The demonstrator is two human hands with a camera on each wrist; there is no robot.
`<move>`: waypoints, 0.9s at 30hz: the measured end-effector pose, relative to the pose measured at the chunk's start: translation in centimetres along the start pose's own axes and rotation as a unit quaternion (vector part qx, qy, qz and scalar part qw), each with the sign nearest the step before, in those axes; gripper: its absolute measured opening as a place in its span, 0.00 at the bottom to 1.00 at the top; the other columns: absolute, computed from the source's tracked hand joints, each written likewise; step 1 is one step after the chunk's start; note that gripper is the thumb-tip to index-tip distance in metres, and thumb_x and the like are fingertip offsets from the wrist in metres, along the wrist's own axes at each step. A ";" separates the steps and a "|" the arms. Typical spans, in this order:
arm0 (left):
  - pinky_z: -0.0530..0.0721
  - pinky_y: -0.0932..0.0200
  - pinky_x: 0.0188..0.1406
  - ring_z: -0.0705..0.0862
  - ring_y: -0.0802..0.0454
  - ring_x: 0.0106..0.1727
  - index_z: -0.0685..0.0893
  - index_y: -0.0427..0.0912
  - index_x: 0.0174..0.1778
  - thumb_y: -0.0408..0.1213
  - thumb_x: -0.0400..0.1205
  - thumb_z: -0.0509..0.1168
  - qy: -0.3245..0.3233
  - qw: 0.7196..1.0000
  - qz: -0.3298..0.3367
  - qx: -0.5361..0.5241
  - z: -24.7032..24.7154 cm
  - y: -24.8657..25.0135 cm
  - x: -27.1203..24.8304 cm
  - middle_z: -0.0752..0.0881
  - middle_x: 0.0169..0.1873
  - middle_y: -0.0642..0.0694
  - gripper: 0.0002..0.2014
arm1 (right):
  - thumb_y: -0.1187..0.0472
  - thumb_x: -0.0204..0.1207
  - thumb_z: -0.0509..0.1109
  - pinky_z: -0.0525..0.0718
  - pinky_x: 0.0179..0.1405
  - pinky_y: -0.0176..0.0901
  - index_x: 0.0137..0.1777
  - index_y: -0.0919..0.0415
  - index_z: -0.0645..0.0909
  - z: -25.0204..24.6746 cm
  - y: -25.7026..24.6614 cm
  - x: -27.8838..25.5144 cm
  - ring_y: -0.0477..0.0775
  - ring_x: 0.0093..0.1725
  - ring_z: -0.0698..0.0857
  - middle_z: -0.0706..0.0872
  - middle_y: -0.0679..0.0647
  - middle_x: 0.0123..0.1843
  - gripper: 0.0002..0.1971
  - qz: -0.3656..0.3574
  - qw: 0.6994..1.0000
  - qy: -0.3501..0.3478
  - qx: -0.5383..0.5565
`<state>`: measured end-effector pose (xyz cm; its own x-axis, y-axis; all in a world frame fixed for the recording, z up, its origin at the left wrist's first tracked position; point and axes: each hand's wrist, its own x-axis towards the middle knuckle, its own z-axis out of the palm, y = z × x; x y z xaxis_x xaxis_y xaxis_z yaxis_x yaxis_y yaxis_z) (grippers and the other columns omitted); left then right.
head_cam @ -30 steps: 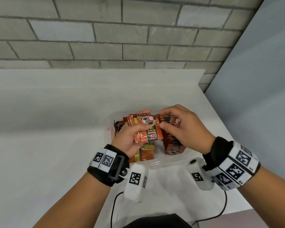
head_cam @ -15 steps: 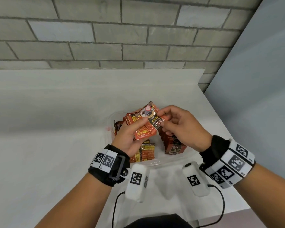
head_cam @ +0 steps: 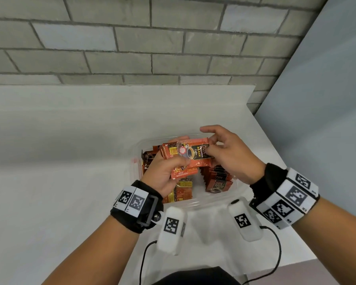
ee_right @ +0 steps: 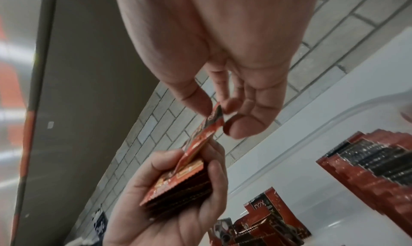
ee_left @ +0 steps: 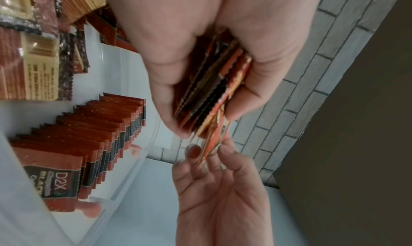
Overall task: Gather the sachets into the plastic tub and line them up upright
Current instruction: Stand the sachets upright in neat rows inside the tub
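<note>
Looked like a bare recording or test setup rather than a home: plain white table (head_cam: 49, 161) pushed against a grey painted brick wall (head_cam: 132, 48), flat grey panel (head_cam: 327, 99) standing right of that table, tracking-marker wristbands (head_cam: 290, 198) and cabled wrist cameras (head_cam: 171, 229) worn above it.

Two bare forearms reach forward; the left hand (head_cam: 162, 173) and right hand (head_cam: 232, 157) wear no gloves; each wrist carries a black fabric wristband (head_cam: 132, 219) ringed with white square tiles printed with black block-pattern markers; a white rounded camera pod (head_cam: 171, 229), also bearing a marker, hangs under each wrist; a thin black cable (head_cam: 144, 262) trails from each pod; dark clothing (head_cam: 195, 276) shows below.
</note>
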<state>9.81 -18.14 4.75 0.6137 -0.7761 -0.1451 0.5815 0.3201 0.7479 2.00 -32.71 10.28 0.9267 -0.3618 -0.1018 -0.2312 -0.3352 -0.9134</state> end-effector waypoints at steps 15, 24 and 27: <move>0.89 0.54 0.39 0.88 0.48 0.40 0.83 0.40 0.53 0.37 0.71 0.69 0.106 0.994 -0.015 0.004 -2.3 1.2 1.3 0.87 0.42 0.42 0.15 | 0.60 0.76 0.66 0.81 0.48 0.42 0.49 0.46 0.85 -2.8 4.8 -1.5 0.50 0.44 0.85 0.87 0.44 0.45 0.09 -0.017 0.854 -0.145 -0.500; 0.87 0.50 0.45 0.88 0.48 0.41 0.84 0.43 0.56 0.34 0.77 0.68 0.111 0.993 -0.026 0.031 -2.2 0.9 1.3 0.88 0.41 0.43 0.11 | 0.63 0.79 0.60 0.59 0.48 0.42 0.40 0.50 0.74 -1.7 5.9 -0.7 0.52 0.38 0.76 0.80 0.46 0.38 0.08 -0.066 0.744 -0.136 -0.651; 0.88 0.51 0.43 0.89 0.49 0.40 0.83 0.41 0.62 0.36 0.72 0.70 0.109 0.993 -0.024 0.034 -2.0 1.0 1.2 0.88 0.41 0.43 0.21 | 0.64 0.78 0.59 0.56 0.46 0.44 0.40 0.50 0.75 -1.7 5.8 -0.6 0.52 0.39 0.77 0.80 0.46 0.37 0.09 -0.074 0.726 -0.140 -0.670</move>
<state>12.20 -17.71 3.98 0.6923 -0.6503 -0.3129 0.5793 0.2422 0.7783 -0.41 -35.88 5.69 0.9512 -0.1086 -0.2887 -0.0308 -0.9648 0.2611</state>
